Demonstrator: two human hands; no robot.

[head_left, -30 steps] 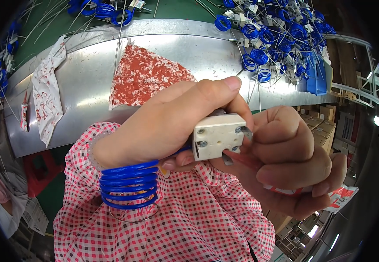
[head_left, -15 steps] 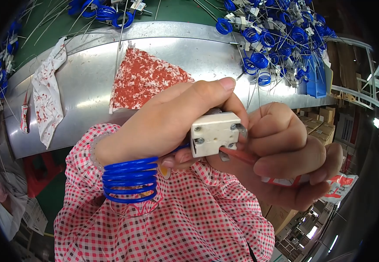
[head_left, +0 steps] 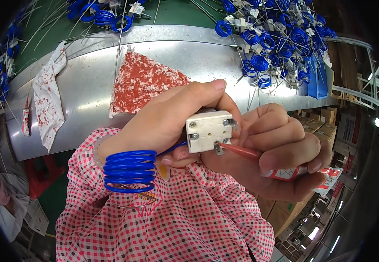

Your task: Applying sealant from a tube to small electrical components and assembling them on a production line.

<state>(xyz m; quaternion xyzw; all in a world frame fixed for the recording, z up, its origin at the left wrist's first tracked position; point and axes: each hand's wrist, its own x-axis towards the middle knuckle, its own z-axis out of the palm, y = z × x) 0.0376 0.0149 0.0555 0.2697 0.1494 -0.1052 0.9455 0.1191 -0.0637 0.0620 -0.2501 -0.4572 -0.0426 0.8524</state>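
My left hand (head_left: 167, 111) is closed around a white block-shaped capillary thermostat (head_left: 208, 131), its face with screws and metal tabs turned up. A blue coiled tube (head_left: 129, 171) runs from it and hangs below my left wrist. My right hand (head_left: 281, 150) grips a red-and-white squeeze tube (head_left: 285, 174) with a tapered red nozzle (head_left: 242, 151). The nozzle's tip is at the lower metal tab and screw of the block; whether it touches is hard to see. The fingers of my left hand behind the block are partly hidden.
Beyond my hands, a red-smeared cloth (head_left: 143, 83) lies on the metal tabletop (head_left: 87, 87). To the left are a stained white cloth (head_left: 49, 100) and another small red-and-white tube (head_left: 26, 120). A heap of blue-coiled thermostats (head_left: 281, 39) fills the far right; cardboard boxes (head_left: 316, 126) stand below it.
The thermostat has shifted slightly left and up in my left hand, the blue coil rising with it. The nozzle tip has moved left to the lower tab.
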